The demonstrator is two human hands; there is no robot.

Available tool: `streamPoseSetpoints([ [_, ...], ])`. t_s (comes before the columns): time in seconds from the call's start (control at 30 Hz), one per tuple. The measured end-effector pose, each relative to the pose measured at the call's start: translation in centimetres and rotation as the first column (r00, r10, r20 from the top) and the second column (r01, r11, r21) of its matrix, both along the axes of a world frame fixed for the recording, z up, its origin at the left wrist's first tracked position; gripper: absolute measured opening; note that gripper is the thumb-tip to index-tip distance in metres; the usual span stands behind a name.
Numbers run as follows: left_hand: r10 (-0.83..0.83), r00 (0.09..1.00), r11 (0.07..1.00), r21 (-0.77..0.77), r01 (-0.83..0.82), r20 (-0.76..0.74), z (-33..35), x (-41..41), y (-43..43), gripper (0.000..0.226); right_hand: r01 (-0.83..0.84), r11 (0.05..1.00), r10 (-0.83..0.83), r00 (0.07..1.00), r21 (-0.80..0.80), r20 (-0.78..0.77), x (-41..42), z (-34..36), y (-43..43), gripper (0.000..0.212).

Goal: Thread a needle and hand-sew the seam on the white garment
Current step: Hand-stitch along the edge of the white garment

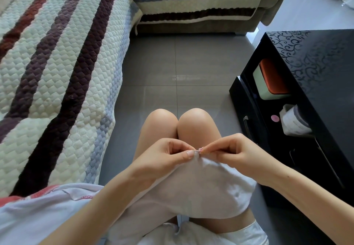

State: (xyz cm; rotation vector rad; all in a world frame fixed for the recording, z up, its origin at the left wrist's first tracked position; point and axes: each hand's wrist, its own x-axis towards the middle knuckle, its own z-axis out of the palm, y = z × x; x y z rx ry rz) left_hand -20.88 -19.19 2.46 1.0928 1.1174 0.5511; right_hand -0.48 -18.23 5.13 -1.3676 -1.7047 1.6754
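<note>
Counted on the lap and around it
Two hands, left hand (168,158) and right hand (233,149) — one needle (204,153), one white garment (201,183), two knees (162,119), two striped sofa covers (57,72), one black tabletop (316,62), one orange-lidded box (272,80), one pink disc (275,118), one tiled floor (172,62).

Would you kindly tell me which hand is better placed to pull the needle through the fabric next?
Probably the right hand: its fingers pinch the needle at the fabric's edge, while the left hand pinches the white garment beside it, holding the edge steady.
</note>
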Motion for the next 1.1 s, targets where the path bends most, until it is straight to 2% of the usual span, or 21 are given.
streamPoseSetpoints([
  [0.07,-0.003,1.000,1.000,-0.015,0.004,0.028,-0.1,0.0,0.1,0.013,-0.003,1.000,0.003,1.000,0.019,-0.011,0.1,-0.4,0.1,0.034],
  [0.13,-0.019,0.998,0.999,-0.025,0.021,0.064,-0.2,0.0,0.1,0.015,-0.016,0.999,0.017,1.000,0.049,-0.002,0.0,-1.0,0.0,0.015],
  [0.2,-0.034,0.995,0.999,-0.037,0.038,0.095,-0.1,-0.1,0.1,0.018,-0.051,0.994,0.046,0.997,0.098,0.055,0.0,-1.6,0.0,0.017],
  [0.33,-0.048,0.992,0.997,-0.053,0.054,0.118,-0.1,-0.2,0.2,0.021,-0.078,0.986,0.074,0.997,0.149,0.032,-0.3,-1.6,0.1,0.016],
  [0.43,-0.038,0.991,0.997,-0.059,0.046,0.127,-0.2,-0.3,0.2,0.021,-0.092,0.987,0.090,0.996,0.132,0.023,0.1,-1.8,-0.1,0.002],
  [0.5,-0.029,0.990,0.997,-0.066,0.039,0.140,-0.3,-0.3,0.1,0.019,-0.070,0.990,0.067,0.997,0.120,0.032,0.9,-1.9,-0.2,0.010],
  [0.57,-0.017,0.989,0.997,-0.074,0.028,0.146,-0.4,-0.3,-0.1,0.018,-0.058,0.982,0.047,0.997,0.178,0.063,1.3,-2.0,-0.3,0.022],
  [0.67,-0.020,0.989,0.997,-0.066,0.029,0.147,-0.3,0.1,-0.1,0.013,-0.022,0.962,0.005,0.998,0.274,0.064,0.7,-2.3,-0.8,0.016],
  [0.8,-0.007,0.989,0.998,-0.053,0.015,0.145,0.0,0.4,0.0,0.015,0.068,0.958,-0.067,0.998,0.279,-0.013,-0.3,-2.2,-1.1,0.019],
  [0.87,0.004,0.989,0.999,-0.052,0.004,0.145,0.1,0.4,0.0,0.018,0.041,0.886,-0.096,0.991,0.463,0.096,-0.1,-1.8,-1.2,0.004],
  [0.93,-0.002,0.990,0.999,-0.048,0.009,0.142,0.1,0.4,0.0,0.021,-0.059,0.697,-0.209,0.937,0.714,0.282,0.2,-1.4,-1.5,0.014],
  [0.97,-0.009,0.990,0.999,-0.043,0.015,0.139,0.1,0.4,0.0,0.022,-0.092,0.599,-0.261,0.917,0.795,0.302,0.1,-1.3,-1.5,0.016],
  [1.03,-0.021,0.990,0.999,-0.038,0.027,0.140,0.1,0.4,0.1,0.021,-0.144,0.461,-0.271,0.917,0.876,0.293,-0.3,-1.2,-1.4,0.012],
  [1.1,-0.030,0.987,0.999,-0.036,0.036,0.158,0.1,0.4,0.1,0.019,-0.209,0.370,-0.219,0.927,0.905,0.303,-0.7,-1.6,-1.3,0.014],
])
